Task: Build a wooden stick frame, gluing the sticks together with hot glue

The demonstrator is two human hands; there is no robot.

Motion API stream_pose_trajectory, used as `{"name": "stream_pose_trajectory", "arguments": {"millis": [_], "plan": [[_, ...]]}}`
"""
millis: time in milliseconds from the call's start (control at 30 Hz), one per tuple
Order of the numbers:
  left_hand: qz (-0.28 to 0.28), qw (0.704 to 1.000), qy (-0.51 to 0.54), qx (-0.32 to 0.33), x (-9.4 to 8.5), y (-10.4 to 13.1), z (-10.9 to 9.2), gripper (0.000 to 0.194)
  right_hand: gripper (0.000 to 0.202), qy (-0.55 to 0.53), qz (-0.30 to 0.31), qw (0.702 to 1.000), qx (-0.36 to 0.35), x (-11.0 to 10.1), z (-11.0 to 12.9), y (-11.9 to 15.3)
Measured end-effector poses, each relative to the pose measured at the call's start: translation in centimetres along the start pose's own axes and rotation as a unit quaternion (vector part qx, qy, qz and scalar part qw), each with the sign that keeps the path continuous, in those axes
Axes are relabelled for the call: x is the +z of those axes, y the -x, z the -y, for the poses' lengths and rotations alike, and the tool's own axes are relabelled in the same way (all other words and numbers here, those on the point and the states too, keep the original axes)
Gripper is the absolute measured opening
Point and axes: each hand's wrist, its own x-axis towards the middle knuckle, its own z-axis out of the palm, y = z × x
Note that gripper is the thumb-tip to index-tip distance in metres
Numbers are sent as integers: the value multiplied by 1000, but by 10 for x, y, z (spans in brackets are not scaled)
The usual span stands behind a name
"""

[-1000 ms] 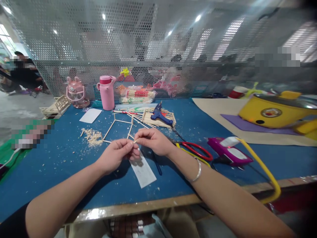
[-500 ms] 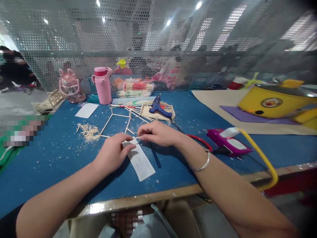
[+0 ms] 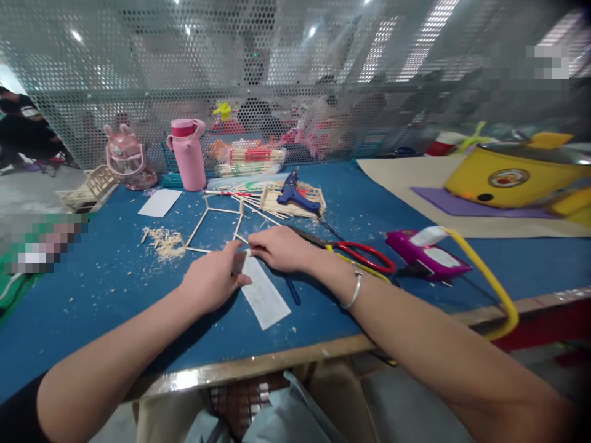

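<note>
My left hand (image 3: 210, 278) rests at the left edge of a white paper strip (image 3: 268, 296), thumb and fingers apart. Across the strip's far end, my right hand (image 3: 282, 248) has its fingertips pinched together low over the table. Whatever lies in that pinch is too small and too covered to make out. Just beyond both hands lies a frame of thin wooden sticks (image 3: 197, 226), its near corner partly behind the left fingers. A dark blue pen-like stick (image 3: 292, 291) pokes out below my right hand. Red-handled scissors (image 3: 367, 255) lie beside my right wrist.
A blue glue gun (image 3: 295, 195) rests on a stick-built piece (image 3: 270, 203). Wood shavings (image 3: 166, 243) lie at left, near white paper (image 3: 159, 202). A pink bottle (image 3: 188, 157) stands behind. At right are a purple device (image 3: 429, 255) with a yellow cable and a yellow pot (image 3: 503, 178).
My right hand has shifted slightly left and its fingers have drawn closer together. The right forearm has moved too, showing more of the red-handled scissors. My left hand has moved slightly down and left.
</note>
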Motion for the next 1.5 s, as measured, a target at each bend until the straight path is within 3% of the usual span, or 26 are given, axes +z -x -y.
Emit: {"name": "stream_pose_trajectory", "arguments": {"millis": [133, 267, 400, 533, 667, 833, 1233, 1367, 1500], "plan": [[1, 1000, 9, 6, 0, 0, 1, 57, 13, -40, 30, 999, -19, -1, -2, 0], [-2, 1000, 12, 9, 0, 0, 3, 57, 13, -62, 2, 998, -20, 1, -8, 1], [-2, 1000, 24, 10, 0, -1, 4, 56, 10, -99, 16, 994, -52, 4, -13, 1], [-5, 999, 32, 12, 0, -2, 5, 56, 14, -75, -31, 994, -71, 8, -12, -2], [-6, 999, 35, 17, 0, -3, 5, 50, 16, -28, -25, 995, -94, 7, -5, -3], [-6, 999, 37, 22, 0, -3, 5, 49, 20, 18, -41, 996, -80, 5, 5, -5], [-6, 1000, 12, 17, 1, -2, 1, 36, 15, 3, 59, 998, -36, -1, 3, -12], [-5, 1000, -1, 19, -1, -2, 1, 35, 18, 41, 33, 998, -27, -4, 14, -13], [-4, 1000, 6, 19, -1, -2, 2, 35, 21, 86, 45, 995, -22, -5, 23, -9]]}}
